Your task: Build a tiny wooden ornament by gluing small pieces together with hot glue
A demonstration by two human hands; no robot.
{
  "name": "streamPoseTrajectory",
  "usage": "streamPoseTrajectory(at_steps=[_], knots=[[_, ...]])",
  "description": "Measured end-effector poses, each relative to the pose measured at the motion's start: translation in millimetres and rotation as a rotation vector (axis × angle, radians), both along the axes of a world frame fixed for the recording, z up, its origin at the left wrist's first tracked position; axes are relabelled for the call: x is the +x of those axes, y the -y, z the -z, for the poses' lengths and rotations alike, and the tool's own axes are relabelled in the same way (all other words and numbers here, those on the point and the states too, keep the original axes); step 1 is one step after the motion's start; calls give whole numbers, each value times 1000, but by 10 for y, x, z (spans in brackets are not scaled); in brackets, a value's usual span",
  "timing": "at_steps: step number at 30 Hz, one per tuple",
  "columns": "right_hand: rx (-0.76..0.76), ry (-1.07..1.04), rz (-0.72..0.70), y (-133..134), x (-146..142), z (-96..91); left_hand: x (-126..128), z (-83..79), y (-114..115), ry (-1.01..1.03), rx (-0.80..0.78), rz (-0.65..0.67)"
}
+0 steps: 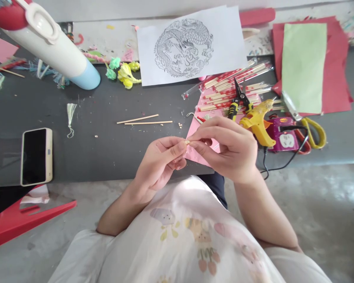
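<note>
A phone (37,157) lies by the near edge of the dark table (112,153), toward its left end, with a white-and-blue bottle (76,67) farther back. Right of these lie a pale tassel (71,112) and two thin sticks (149,123). The left hand (162,161) is above the near edge, thumb and forefinger pinched together on a small pale piece (187,142), the other fingers curled; fingertips hide most of the piece. A dragon drawing (184,49) lies at the far edge. The right hand (231,147) pinches the same piece from the other side between thumb and forefinger, over a pink sheet (196,156). Beyond it are wrapped sticks (224,80) and pliers (238,96); just beside it, a yellow glue gun (259,124), then a purple box (284,135), scissors (314,129) and, farther back, a green sheet (303,67) on red paper (336,70).
</note>
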State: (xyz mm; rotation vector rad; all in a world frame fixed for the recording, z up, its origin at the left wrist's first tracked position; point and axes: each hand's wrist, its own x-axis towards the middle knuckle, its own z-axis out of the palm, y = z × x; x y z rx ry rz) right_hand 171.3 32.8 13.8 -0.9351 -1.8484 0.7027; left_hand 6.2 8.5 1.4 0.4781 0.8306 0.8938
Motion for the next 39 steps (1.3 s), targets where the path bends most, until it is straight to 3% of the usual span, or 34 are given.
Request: streamPoseTrajectory(at_steps=[6,11,16,25,39], knots=[[122,18,5,36,25,23,23,-31,49,-193,180,-70],[125,-118,45,86,56,71,13,-26,125,-501,648,-276],[32,-199,-27,136,59,66,-18,-42,133,-712,945,-302],[-23,-228,-56,164,52,91,-6,-19,121,-797,1078,-328],[-1,-158,-19,200,35,102,-4,-18,119,-877,1127,-353]])
